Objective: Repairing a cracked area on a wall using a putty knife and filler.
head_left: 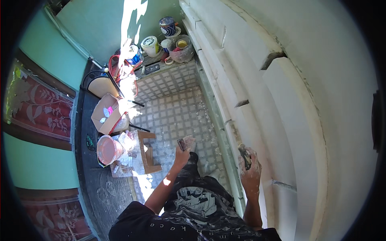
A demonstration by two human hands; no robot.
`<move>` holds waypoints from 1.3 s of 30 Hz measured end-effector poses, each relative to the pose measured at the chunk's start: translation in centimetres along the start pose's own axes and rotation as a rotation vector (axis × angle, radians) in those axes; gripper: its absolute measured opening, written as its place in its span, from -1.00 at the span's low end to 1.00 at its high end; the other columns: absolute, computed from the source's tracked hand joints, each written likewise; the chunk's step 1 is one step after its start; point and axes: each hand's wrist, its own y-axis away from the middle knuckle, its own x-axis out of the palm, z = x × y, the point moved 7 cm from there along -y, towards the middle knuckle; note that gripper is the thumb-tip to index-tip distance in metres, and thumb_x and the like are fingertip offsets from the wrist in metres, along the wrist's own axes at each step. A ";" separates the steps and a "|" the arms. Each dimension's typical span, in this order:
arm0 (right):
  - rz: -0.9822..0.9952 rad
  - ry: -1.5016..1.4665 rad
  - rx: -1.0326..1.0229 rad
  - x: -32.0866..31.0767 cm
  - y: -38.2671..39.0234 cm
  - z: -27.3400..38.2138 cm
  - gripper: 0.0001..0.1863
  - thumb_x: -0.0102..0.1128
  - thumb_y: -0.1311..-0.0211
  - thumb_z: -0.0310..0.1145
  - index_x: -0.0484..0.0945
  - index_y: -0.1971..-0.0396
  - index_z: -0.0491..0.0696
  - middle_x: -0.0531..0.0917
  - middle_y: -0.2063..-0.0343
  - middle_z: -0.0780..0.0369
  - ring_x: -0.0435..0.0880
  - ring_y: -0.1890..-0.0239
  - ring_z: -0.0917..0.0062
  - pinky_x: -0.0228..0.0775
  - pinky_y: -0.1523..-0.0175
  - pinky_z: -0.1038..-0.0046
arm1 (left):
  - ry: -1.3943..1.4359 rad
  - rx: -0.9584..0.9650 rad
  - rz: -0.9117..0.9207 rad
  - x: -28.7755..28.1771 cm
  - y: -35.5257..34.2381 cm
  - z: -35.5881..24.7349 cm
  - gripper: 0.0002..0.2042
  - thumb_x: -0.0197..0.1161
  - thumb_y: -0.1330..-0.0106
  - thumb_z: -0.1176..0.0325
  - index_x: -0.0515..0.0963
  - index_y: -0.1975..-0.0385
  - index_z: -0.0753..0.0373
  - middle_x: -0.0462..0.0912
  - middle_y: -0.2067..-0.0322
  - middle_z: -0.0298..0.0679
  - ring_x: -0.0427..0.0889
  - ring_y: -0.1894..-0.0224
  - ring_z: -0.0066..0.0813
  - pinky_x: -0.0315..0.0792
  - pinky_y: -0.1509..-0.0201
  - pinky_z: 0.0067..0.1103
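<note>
My left hand (pixel 185 150), powdered with white dust, is closed on a small dark flat object (pixel 181 144) that I cannot identify exactly, held over the tiled floor. My right hand (pixel 250 164), also dusty, grips a tool with a dark handle (pixel 244 154), perhaps a putty knife. Its pale tip lies against or very near a long vertical strip of the white wall moulding (pixel 233 130); I cannot tell if it touches. The moulding (pixel 281 104) has several stepped ledges with dark gaps at their joints.
A wooden stool (pixel 146 164) with a pink bucket (pixel 108 148) stands left, near a cardboard box (pixel 100 118) and a folding chair (pixel 100 86). Paint buckets (pixel 150 46), a clear tub (pixel 181 54) and a red hose (pixel 114 66) lie at the back. Tiled floor (pixel 173 112) lies below.
</note>
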 end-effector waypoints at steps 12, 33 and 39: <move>0.437 0.058 0.197 7.8 -0.5 0.0 -0.64 0.11 -0.29 -0.11 0.38 -0.01 0.07 0.63 0.20 0.03 0.55 0.08 0.05 0.27 -0.10 0.13 | -0.292 0.167 0.147 2.4 -9.2 0.4 -0.23 0.17 0.02 0.62 0.12 -0.32 0.27 0.24 -0.26 -0.09 0.27 -0.28 -0.30 0.24 -0.27 -0.48; -0.001 0.226 0.403 17.3 1.8 -9.1 -0.59 -0.01 -0.31 -0.24 0.40 -0.14 0.04 0.56 0.00 0.04 0.49 -0.08 0.12 0.29 -0.18 0.19 | -1.208 -0.176 0.485 0.9 -25.4 11.7 -0.17 0.19 0.05 0.40 0.05 -0.33 0.37 0.41 -0.13 0.10 0.33 -0.24 0.05 0.33 -0.21 -0.26; -0.034 0.260 0.296 20.5 -8.6 -10.1 -0.59 0.05 -0.25 -0.24 0.43 -0.11 0.07 0.57 0.14 0.05 0.53 0.03 0.14 0.38 -0.03 0.16 | -1.387 0.246 0.499 -13.2 -20.0 20.4 -0.29 0.17 0.02 0.28 0.24 -0.24 0.35 0.54 -0.01 0.10 0.48 -0.08 0.12 0.40 -0.13 -0.26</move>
